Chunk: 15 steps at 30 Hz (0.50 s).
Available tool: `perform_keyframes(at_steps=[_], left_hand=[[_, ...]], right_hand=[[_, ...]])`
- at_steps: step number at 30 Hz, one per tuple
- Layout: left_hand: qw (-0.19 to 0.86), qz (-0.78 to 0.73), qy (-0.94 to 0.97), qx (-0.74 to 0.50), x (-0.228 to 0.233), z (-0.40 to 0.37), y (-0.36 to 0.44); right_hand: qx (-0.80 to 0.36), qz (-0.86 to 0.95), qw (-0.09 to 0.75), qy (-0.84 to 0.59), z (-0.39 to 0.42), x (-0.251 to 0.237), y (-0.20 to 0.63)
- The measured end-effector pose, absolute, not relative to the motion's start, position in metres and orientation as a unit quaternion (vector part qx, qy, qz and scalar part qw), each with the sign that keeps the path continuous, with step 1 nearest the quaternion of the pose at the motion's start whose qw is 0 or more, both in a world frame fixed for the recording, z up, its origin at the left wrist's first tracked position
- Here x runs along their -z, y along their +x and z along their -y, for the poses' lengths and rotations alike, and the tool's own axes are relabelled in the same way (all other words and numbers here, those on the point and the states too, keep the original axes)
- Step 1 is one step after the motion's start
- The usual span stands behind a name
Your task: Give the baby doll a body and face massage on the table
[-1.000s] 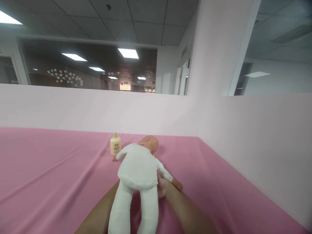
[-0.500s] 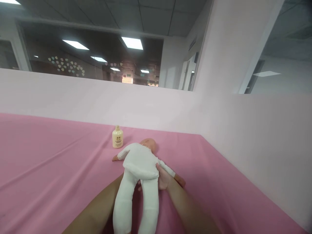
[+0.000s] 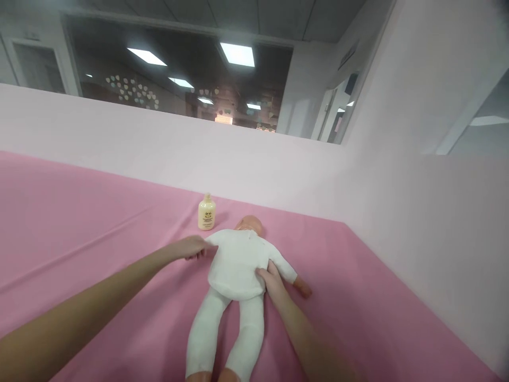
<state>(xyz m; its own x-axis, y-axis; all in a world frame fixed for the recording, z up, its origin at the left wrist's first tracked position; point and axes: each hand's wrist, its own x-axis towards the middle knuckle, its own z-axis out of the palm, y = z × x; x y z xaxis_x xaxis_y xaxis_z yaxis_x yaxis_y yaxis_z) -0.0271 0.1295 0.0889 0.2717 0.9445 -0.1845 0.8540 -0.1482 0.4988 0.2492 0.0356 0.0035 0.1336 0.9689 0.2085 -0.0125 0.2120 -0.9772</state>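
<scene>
the only view, from the wearer's head, sits near the doll, at its foot end, and faces forward and down over it. the lower edge cuts its feet; beyond the doll it takes in the wall and, higher, the window, slightly tilted.

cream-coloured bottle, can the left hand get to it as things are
Probably yes: the bottle stands just beyond the left hand with nothing visible between them, though that hand seems closed on the doll's sleeve and would likely need to let go.
</scene>
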Motion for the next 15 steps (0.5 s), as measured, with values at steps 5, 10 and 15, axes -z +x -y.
perform_keyframes(at_steps=[5, 10, 15], left_hand=[[-0.021, -0.571, 0.786, -0.235, -0.128, -0.21, -0.049], [-0.122, -0.532, 0.808, -0.221, -0.122, -0.263, -0.02], [-0.197, -0.402, 0.863, -0.235, -0.081, -0.231, 0.057]], right_hand=[[-0.249, 0.56, 0.572, -0.546, -0.038, 0.0, 0.257], [-0.093, 0.633, 0.534, -0.552, -0.016, -0.008, 0.264], [0.071, 0.806, 0.404, -0.427, 0.032, -0.046, 0.209]])
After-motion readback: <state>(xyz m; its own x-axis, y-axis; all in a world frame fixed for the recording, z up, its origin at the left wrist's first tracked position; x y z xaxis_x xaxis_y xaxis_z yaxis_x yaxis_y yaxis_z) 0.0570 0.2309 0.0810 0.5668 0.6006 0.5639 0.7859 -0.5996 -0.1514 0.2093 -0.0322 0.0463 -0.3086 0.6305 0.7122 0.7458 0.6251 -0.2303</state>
